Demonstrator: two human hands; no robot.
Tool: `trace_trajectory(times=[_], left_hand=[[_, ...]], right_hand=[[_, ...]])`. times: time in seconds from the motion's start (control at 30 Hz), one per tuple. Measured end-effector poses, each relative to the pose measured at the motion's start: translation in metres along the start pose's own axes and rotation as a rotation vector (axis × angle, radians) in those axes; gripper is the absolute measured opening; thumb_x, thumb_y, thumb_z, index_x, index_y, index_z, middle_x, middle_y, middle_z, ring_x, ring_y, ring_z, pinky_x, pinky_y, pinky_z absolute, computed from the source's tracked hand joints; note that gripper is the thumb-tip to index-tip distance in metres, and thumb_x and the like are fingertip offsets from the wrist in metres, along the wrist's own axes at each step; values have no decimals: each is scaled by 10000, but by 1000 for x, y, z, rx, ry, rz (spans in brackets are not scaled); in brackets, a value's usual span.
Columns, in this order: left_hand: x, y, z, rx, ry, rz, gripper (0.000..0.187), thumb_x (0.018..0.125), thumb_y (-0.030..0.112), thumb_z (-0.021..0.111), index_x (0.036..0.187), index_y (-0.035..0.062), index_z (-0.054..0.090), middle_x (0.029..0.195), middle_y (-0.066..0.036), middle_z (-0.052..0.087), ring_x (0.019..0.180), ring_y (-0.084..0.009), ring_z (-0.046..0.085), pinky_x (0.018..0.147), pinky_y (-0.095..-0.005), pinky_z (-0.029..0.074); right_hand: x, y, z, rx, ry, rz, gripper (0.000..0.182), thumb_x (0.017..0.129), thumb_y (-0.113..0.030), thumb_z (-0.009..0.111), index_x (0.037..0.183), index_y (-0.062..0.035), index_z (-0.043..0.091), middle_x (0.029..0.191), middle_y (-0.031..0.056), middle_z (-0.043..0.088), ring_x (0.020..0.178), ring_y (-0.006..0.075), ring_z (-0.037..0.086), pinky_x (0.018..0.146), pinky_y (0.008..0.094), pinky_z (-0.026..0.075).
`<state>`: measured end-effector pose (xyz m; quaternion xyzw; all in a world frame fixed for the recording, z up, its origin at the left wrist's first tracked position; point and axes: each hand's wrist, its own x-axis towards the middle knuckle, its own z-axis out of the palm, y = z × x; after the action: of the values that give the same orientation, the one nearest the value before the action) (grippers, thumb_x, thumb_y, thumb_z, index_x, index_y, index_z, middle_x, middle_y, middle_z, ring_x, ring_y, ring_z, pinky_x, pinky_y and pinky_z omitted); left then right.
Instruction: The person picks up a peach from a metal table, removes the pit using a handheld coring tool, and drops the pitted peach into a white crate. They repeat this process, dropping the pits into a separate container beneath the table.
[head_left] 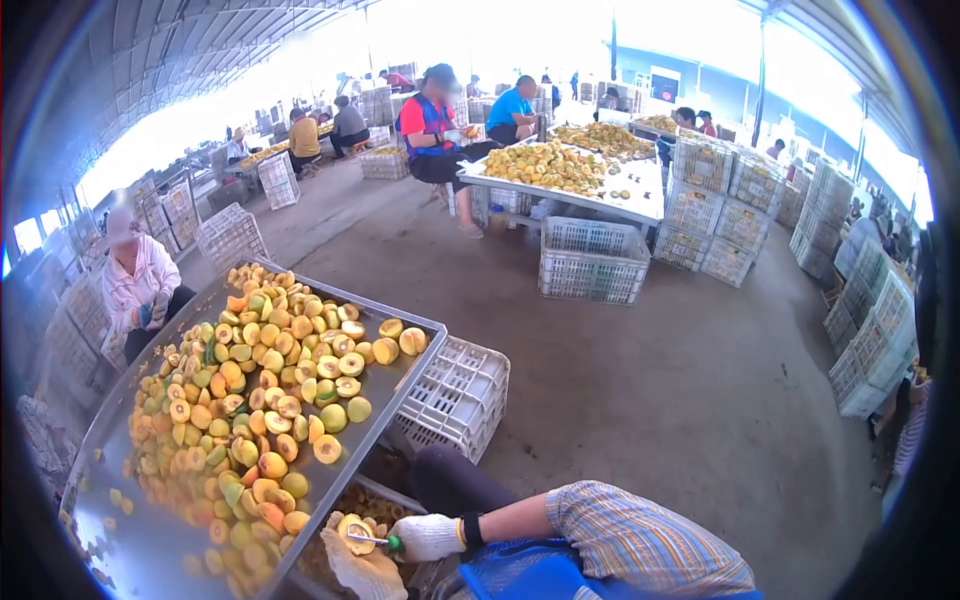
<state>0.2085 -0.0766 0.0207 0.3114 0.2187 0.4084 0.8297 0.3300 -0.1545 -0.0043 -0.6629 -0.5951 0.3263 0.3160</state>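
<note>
My left hand (pixel 362 572), in a whitish work glove, is closed around a yellow peach half (pixel 352 528), cut face up. From the right comes my right hand (pixel 428 538), also gloved, closed on a small green-handled pitting knife (pixel 394 543). The knife's metal blade lies across the cut face of the peach half. Both hands are just off the near right edge of a metal table (pixel 400 385), above a container (pixel 365 497) with cut scraps in it. A large heap of halved peaches (pixel 265 385) covers much of the table.
A white plastic crate (pixel 457 395) stands against the table's right side. Across the concrete floor, an empty crate (pixel 594 262) sits before another fruit-laden table (pixel 640 205). Stacked crates (pixel 715 210) stand farther right. A person in pink (pixel 135 275) sits at the left; other people work farther back.
</note>
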Motion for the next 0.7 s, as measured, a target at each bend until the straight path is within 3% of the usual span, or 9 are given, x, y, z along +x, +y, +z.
trace_trajectory(times=[0.13,0.2,0.3,0.37,0.47,0.53,0.6,0.63,0.7], left_hand=[[0,9,3,132,56,-26,435,1022,393,508,1214,7,569,1091,-136,637,975,-263,627,823,-397,546],[-1,17,12,98,67,7,443,1005,361,543,1267,4,546,1140,-149,626,1019,-270,618,860,-422,533],[-1,21,12,-64,-310,59,490,966,267,588,1367,3,486,1209,-152,609,1073,-296,601,944,-454,492],[-1,22,9,1,-285,78,490,964,270,591,1365,7,490,1201,-150,611,1062,-287,602,930,-437,498],[2,22,-6,47,-196,30,467,969,303,578,1330,15,510,1168,-141,618,1033,-266,602,899,-405,506],[8,21,-30,30,-130,-33,449,978,333,562,1298,20,527,1143,-134,622,1015,-253,600,881,-390,509],[14,19,-54,-143,-248,-119,423,999,415,508,1180,38,565,1102,-115,620,957,-241,603,840,-374,515],[2,27,-22,184,-4,69,454,1013,492,447,1062,64,589,1024,-104,631,905,-240,609,803,-380,518],[0,33,-11,146,81,70,470,1019,503,427,1039,66,597,992,-102,635,889,-240,609,793,-383,521]], right_hand=[[1,-1,4,92,-21,137,200,843,-217,607,809,-28,664,721,191,659,696,364,664,640,442,521],[8,4,-4,-66,11,97,209,854,-233,592,833,-40,670,735,192,673,713,355,677,657,430,534],[4,-14,-23,7,1,150,246,864,-285,604,840,-48,665,689,134,666,630,284,671,604,399,527],[5,-15,-22,100,17,175,255,856,-308,636,867,-54,654,650,76,641,548,217,643,540,370,503],[-2,-27,-25,134,-21,192,255,858,-305,638,930,-60,648,675,83,648,580,212,655,568,375,510],[2,-18,-16,106,-23,186,268,861,-316,643,964,-69,636,703,102,651,627,250,664,609,393,515],[4,-6,-5,27,186,20,261,862,-325,650,950,-80,637,732,123,655,676,299,664,643,413,513],[3,-13,-11,28,185,20,261,862,-325,650,950,-80,637,732,123,655,676,299,664,643,413,513],[-2,-29,-28,14,87,106,276,861,-338,599,949,-80,644,839,178,680,807,378,663,739,459,521]])
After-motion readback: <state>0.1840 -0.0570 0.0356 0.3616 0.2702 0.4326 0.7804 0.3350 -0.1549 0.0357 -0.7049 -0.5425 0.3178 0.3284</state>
